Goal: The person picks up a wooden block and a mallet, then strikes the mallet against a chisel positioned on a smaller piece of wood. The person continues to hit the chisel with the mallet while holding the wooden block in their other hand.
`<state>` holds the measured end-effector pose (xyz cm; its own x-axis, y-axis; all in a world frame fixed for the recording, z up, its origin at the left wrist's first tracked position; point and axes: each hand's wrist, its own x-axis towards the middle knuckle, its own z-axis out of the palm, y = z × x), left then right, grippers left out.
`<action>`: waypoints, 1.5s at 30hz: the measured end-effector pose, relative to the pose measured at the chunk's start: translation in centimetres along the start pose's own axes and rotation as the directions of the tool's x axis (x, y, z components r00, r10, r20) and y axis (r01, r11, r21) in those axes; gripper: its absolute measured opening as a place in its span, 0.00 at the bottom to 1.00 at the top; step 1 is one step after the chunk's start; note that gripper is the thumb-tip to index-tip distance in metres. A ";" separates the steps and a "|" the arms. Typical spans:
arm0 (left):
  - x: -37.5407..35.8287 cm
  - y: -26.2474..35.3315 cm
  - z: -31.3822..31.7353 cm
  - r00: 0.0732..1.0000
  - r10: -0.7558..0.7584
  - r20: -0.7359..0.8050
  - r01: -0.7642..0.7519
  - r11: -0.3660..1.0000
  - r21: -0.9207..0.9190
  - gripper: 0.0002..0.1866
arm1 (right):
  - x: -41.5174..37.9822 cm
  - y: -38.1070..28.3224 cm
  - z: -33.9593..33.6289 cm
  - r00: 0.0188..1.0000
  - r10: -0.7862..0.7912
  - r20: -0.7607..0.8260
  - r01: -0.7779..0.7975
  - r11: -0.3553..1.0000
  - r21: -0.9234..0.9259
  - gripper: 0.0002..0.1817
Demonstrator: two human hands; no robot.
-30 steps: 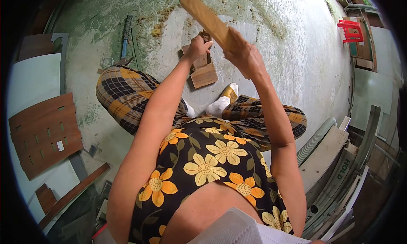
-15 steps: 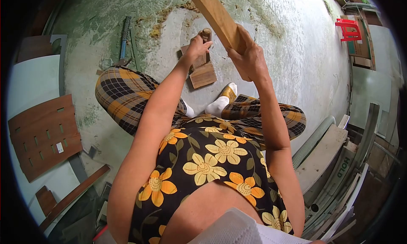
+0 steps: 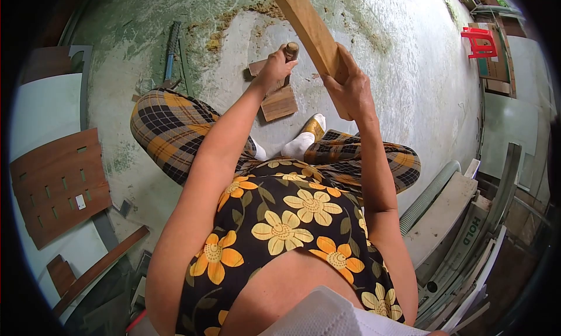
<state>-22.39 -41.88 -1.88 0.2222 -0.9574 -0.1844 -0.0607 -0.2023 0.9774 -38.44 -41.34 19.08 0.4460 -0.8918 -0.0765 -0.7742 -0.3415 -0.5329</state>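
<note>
My left hand point(image 3: 274, 68) is wrapped round a tool's wooden handle point(image 3: 291, 47), whose rounded end points up. A dark part shows below the fist; the tool's lower end is too small to make out. Beneath it lies a wooden block point(image 3: 279, 105) on the floor, and a second piece of wood point(image 3: 256, 68) shows partly behind my fingers. My right hand point(image 3: 352, 89) grips a long, thick wooden bar point(image 3: 308, 25) near its lower end. The bar slants up and to the left, clear of the floor.
A blue-handled tool point(image 3: 170, 60) lies on the floor point(image 3: 403, 73) at the left. Slotted brown board point(image 3: 61, 187) and pale panels point(image 3: 49, 108) stand further left. Stacked boards and a ribbed hose point(image 3: 429, 197) are at the right, a red stool point(image 3: 479, 41) beyond. Sawdust point(image 3: 266, 10) lies ahead.
My right hand and the wooden bar have shifted right and slightly down. My left hand has moved a little to the right with the handle. The block stays put.
</note>
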 end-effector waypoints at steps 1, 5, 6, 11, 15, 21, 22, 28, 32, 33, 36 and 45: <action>0.1 -0.1 0.1 1.000 -0.006 -0.001 0.006 1.000 0.018 0.23 | 0.1 -0.1 -0.1 1.000 -0.018 -0.017 0.018 1.000 0.011 0.40; 0.2 -0.3 0.4 1.000 -0.009 -0.002 0.010 0.999 0.047 0.23 | 0.3 0.1 0.5 0.997 -0.057 -0.049 0.059 0.997 0.043 0.38; 0.1 -0.3 0.4 1.000 -0.004 0.001 0.004 0.999 0.044 0.23 | 0.2 0.9 1.4 0.999 -0.044 -0.031 0.044 0.999 0.016 0.38; 0.2 -0.2 0.2 0.996 0.094 0.003 -0.094 0.995 -0.011 0.21 | 0.4 1.1 2.2 0.997 0.019 0.077 -0.011 0.995 -0.095 0.38; 0.2 -0.5 0.5 0.999 0.008 0.036 -0.010 0.999 0.040 0.20 | -0.2 -0.2 1.0 1.000 -0.008 0.015 0.008 0.999 0.033 0.38; -0.2 0.0 0.5 0.999 0.044 0.004 -0.044 0.999 0.003 0.22 | 0.4 1.8 2.9 0.999 0.039 0.033 -0.036 0.996 -0.076 0.39; 0.0 -0.5 0.3 0.996 0.087 0.009 -0.087 0.996 0.002 0.22 | 0.4 1.3 2.8 0.999 0.026 0.022 -0.025 0.999 -0.040 0.39; 0.4 -1.3 0.9 0.999 0.035 -0.007 -0.035 0.999 0.036 0.23 | -0.2 0.7 2.2 0.999 -0.011 -0.035 0.012 1.000 0.029 0.40; 0.1 0.5 0.3 0.998 0.060 0.037 -0.060 0.998 -0.012 0.23 | 0.6 1.6 3.2 0.999 0.031 0.022 -0.030 0.999 -0.036 0.39; 0.3 -0.3 0.1 0.993 0.111 0.029 -0.111 0.994 -0.018 0.23 | 0.8 1.5 2.9 1.000 0.020 0.011 -0.019 1.000 -0.015 0.40; 0.7 -2.2 1.0 0.995 0.096 0.001 -0.096 0.995 0.018 0.24 | 0.4 -0.2 1.3 0.999 -0.002 -0.041 0.005 0.998 0.060 0.40; 1.1 -3.1 1.1 0.966 0.256 0.041 -0.252 0.965 -0.072 0.20 | 0.0 2.8 3.5 0.996 0.053 0.074 -0.055 0.998 0.026 0.41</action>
<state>-23.01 -42.50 -5.21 0.1595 -0.9849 0.0676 -0.0443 0.0613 0.9971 -39.06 -41.24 14.68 0.4364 -0.8842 -0.1665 -0.7856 -0.2842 -0.5496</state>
